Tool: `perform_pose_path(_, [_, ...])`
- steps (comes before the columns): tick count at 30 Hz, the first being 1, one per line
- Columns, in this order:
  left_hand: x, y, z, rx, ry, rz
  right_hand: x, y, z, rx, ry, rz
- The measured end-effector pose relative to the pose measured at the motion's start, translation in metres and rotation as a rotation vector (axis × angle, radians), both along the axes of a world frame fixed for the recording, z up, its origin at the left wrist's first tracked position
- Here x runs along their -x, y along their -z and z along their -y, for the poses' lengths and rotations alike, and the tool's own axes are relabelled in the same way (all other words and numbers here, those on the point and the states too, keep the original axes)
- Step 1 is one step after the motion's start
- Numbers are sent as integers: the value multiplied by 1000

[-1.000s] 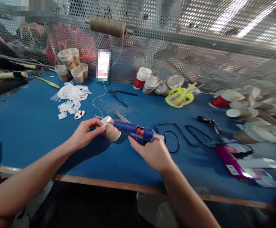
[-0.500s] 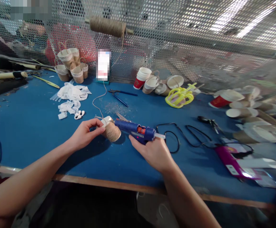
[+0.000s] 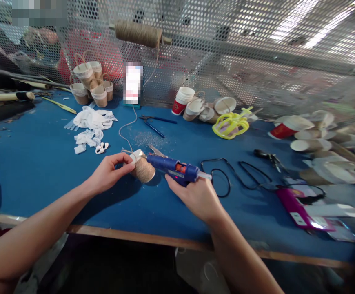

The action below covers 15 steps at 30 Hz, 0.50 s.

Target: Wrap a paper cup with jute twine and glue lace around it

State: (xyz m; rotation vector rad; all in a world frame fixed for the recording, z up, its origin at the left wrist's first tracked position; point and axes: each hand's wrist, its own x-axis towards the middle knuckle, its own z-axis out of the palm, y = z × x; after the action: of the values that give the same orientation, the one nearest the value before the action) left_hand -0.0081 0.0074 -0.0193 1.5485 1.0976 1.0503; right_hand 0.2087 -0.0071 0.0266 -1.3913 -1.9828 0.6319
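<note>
1. The blue work table [image 3: 43, 163] carries everything; no brand, label or writing on it can be read, and the upright rectangle [image 3: 133, 83] at the back is blurred out.
2. The perforated metal screen [image 3: 226, 49] stands along the far edge, with a spool of jute twine [image 3: 138, 33] lying crosswise on a rod in front of it.
3. The right hand [image 3: 198, 198] is clenched around the grip of a blue hot glue gun [image 3: 174, 169]. The gun's long axis runs nearly level across the table, nozzle pointing left at the cup, glue stick sticking out to the right.
4. The left hand [image 3: 107, 173] is partly curled, thumb and fingertips pinching the white rim of a twine-wrapped paper cup [image 3: 143, 166].
5. That cup lies on its side near the table's front middle, between the two hands, its open mouth toward the left hand and its base toward the gun.
6. A loose strand of twine [image 3: 125, 128] runs from the cup toward the back of the table.
7. The gun's black cord [image 3: 226, 179] loops on the table just right of the right hand.
</note>
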Motion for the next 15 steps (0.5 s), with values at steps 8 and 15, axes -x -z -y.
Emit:
perform_pose_path(8, [1, 1, -1, -12, -9, -14, 2, 4, 2, -3, 2, 16])
perform_pose_path(15, [1, 1, -1, 1, -3, -5, 1, 13, -1, 31, 60, -13])
